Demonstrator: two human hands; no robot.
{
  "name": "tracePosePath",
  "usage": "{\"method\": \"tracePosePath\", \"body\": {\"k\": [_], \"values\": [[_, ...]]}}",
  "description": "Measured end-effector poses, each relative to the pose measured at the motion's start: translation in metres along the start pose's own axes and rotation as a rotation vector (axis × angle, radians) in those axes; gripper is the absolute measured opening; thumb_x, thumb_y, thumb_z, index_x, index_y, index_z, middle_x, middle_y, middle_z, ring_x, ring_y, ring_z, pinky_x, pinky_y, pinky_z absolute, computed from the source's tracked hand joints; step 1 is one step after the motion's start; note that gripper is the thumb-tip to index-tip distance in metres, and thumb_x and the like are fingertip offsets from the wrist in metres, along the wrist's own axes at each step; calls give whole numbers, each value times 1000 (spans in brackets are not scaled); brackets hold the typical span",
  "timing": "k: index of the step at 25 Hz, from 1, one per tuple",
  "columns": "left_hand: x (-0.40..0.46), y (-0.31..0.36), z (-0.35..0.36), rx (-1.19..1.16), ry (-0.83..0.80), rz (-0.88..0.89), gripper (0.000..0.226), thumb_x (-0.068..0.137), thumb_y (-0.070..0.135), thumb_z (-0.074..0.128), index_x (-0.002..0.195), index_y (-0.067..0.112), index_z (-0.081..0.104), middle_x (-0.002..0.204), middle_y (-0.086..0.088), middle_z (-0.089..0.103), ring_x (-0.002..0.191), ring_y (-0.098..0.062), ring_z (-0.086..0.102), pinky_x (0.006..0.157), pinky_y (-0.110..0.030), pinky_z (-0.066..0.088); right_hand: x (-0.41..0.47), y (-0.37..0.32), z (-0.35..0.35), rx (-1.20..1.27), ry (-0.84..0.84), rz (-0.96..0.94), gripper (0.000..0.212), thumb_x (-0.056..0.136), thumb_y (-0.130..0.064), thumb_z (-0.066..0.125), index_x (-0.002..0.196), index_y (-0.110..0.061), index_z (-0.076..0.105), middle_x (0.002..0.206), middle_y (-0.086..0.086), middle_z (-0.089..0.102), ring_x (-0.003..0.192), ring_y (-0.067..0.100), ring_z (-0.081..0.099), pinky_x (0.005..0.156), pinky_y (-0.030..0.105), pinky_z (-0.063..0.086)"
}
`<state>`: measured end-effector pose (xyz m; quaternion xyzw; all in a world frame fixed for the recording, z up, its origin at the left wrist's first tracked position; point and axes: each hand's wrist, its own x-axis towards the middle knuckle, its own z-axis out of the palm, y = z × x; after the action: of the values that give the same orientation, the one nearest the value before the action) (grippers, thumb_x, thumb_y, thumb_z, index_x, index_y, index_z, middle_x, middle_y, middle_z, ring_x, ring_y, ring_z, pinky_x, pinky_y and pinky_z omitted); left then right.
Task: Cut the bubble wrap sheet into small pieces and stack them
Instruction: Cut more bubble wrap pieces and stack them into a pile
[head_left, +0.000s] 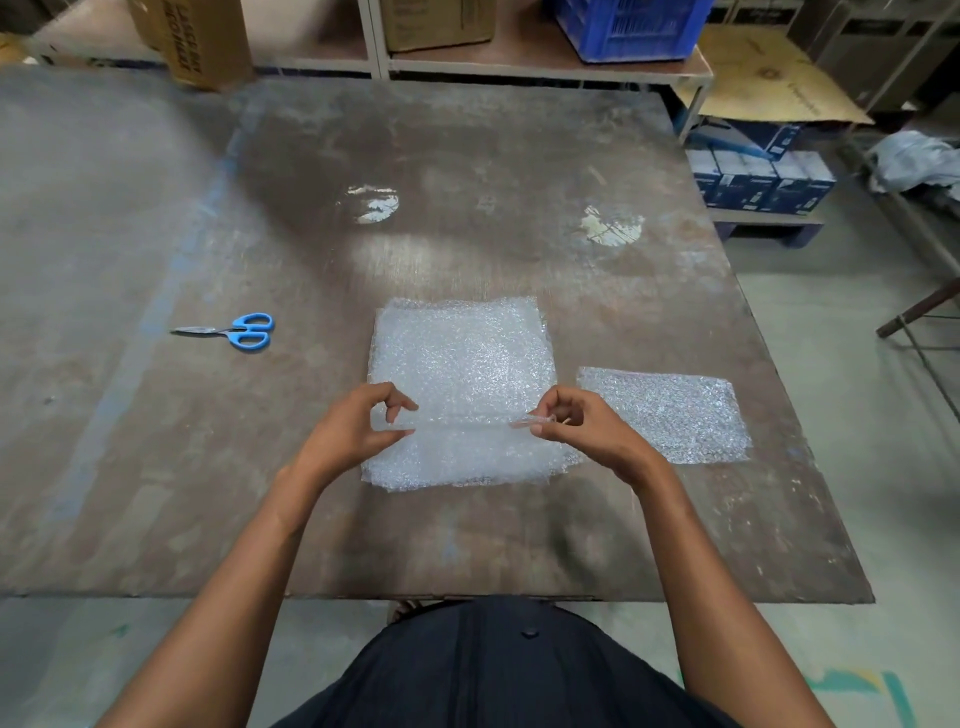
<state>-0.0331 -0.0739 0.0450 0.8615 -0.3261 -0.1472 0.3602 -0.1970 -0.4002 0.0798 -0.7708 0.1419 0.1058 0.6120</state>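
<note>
- Across the head view spreads a worn brown table (467, 156), scuffed and blotched, with two pale glossy patches toward its far half and a faded blue stripe running down its left side.
- Beyond the far edge stands a low shelf rack (519, 62) carrying cardboard boxes (208, 41) and a blue plastic crate (623, 26); to the right, on the floor, sit stacked dark blue cartons (763, 176) under a flat sheet of cardboard (769, 78).
- Blue-handled scissors (236, 331) lie closed on the table, well apart to the left of the work, blades pointing left.
- The bubble wrap sheet (457, 358) lies flat near the table's middle, in front of the person; a ridge or fold runs across it between the two hands.
- A smaller cut piece (670, 410) lies flat just beside the sheet's right edge, not touching either hand.
- The left hand (353, 431) pinches the sheet's left side at the ridge, thumb and forefinger closed on the plastic, the other fingers curled above it.
- The right hand (576, 423) pinches the ridge's right end in the same way, fingertips drawn together on the wrap, knuckles raised.
- Both forearms reach in from the near edge, bare, converging toward the sheet, wrists lifted a little off the table.
- The person's dark garment (493, 670) fills the bottom centre, close against the near table edge.
</note>
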Motion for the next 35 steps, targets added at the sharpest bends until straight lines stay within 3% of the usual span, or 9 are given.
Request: {"method": "tracePosePath", "body": {"k": [5,11,14,16,19,21,24,28,35], "values": [[-17,31,-16,-478,-73,-161,38,81,16,92,105,9,63,98,-4,69,93,-12,68,84,-24,53,-3,0,4,361,57,-93,12,96,-13,70,102,-13,60,100,12,77,105,38,73,81,34,47],[-10,56,-20,-949,-110,-318,31,96,27,78,103,2,62,93,-12,47,91,-33,68,100,-62,56,-10,-3,6,571,304,78,36,105,-25,68,131,-3,57,119,15,78,84,29,74,69,39,63],[1,83,-14,-921,-99,-349,34,105,37,61,115,5,55,107,-7,60,99,-46,75,92,-58,59,-14,0,5,656,424,59,37,104,-20,69,132,3,60,117,15,78,93,22,76,71,33,63],[6,87,-12,-699,-120,-352,51,106,55,53,119,5,51,119,-16,60,91,-39,77,83,-54,57,-17,1,2,663,452,53,34,103,-17,69,129,4,62,109,13,80,91,19,78,69,30,62],[10,83,-5,-436,-184,-392,60,100,73,47,117,16,49,103,-13,72,74,-39,73,72,-52,55,-20,6,-4,585,455,84,33,104,-20,69,126,2,59,103,10,81,72,22,73,45,27,50],[8,77,-1,-458,-154,-439,52,100,70,48,103,18,47,88,-6,60,59,-24,60,62,-41,51,-18,11,-6,538,439,96,29,105,-22,67,123,-1,58,102,8,82,62,23,62,39,22,38],[2,70,6,-607,-144,-436,47,97,67,58,97,20,50,85,2,43,68,-14,42,63,-34,37,-15,19,-13,472,401,127,19,106,-25,67,115,-9,61,94,1,82,55,18,55,41,21,34],[10,90,37,-721,38,-450,34,101,48,65,102,16,55,89,5,68,66,-13,58,60,-33,47,-17,42,-33,237,452,154,18,104,-36,70,110,-20,64,94,2,78,54,19,47,45,24,33],[69,156,150,-326,224,-255,32,103,32,68,121,19,45,91,0,67,67,-13,65,54,-24,46,-33,98,-120,-12,814,222,24,103,-40,69,112,-20,61,92,-4,73,88,22,70,71,34,48]]}}
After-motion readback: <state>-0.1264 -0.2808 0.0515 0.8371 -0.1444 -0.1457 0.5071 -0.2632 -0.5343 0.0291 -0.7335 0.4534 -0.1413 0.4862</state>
